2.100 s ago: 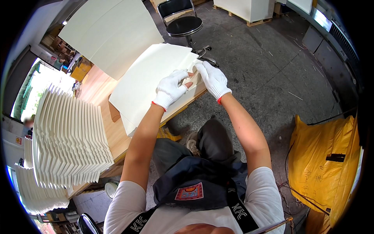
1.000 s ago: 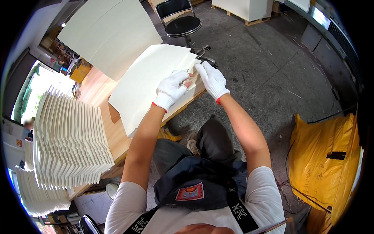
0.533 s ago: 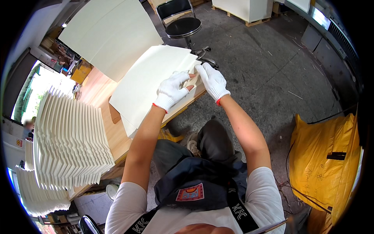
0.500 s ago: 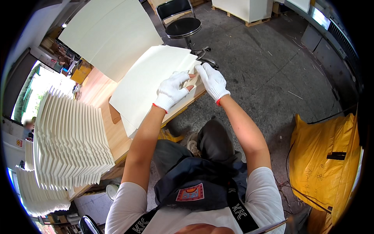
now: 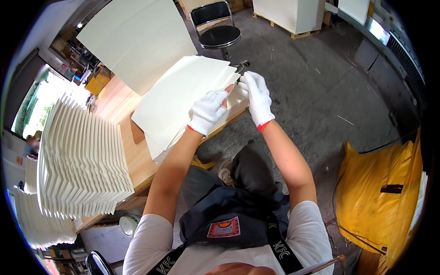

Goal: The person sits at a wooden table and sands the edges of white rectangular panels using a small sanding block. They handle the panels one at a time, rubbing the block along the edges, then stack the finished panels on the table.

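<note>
Head view: white sheets [image 5: 176, 98] lie in a loose stack on the wooden table [image 5: 114, 97] — wearer's left hand [image 5: 209, 110], gloved, fingers curled at their right edge; right hand [image 5: 257, 97], gloved, bent near the corner (cannot tell whether either pinches a sheet).

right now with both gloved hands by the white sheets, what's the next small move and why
Probably nudge the right hand against the white sheets to even them up, with the left hand steadying them: their corners stick out unevenly, and both hands are at that end.
</note>
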A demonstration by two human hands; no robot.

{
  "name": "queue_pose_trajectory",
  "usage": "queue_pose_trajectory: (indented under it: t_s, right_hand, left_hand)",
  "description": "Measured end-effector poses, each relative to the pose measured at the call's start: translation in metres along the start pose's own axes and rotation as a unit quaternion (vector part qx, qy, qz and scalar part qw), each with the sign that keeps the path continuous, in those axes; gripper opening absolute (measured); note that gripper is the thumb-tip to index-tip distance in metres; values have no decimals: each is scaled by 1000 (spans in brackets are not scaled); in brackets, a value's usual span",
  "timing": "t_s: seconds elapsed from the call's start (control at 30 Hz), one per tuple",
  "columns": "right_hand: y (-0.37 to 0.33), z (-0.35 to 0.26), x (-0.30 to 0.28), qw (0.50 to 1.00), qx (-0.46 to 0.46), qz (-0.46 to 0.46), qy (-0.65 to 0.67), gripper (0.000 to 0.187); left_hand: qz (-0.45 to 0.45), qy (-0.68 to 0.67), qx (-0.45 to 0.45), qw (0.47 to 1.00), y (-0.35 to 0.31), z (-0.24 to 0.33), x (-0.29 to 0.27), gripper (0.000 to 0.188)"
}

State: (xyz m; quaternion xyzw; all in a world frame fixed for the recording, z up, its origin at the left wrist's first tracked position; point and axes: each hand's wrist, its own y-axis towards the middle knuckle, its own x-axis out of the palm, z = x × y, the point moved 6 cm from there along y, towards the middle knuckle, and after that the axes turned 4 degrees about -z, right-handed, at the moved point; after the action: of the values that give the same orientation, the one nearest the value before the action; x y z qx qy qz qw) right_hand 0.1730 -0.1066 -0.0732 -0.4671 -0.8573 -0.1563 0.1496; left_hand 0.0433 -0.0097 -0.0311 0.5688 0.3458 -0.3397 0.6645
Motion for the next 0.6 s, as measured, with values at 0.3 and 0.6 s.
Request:
queue_pose_trajectory:
  t_s: [0.3, 0.6]
  right_hand:
    - [-26, 40, 54, 931, 278, -62, 228, 40]
    - [-91, 79, 153, 900, 362, -119, 211, 39]
  left_hand:
    - [100, -155, 42, 982, -63, 3, -35, 37]
    - [13, -76, -186, 979, -217, -38, -90, 16]
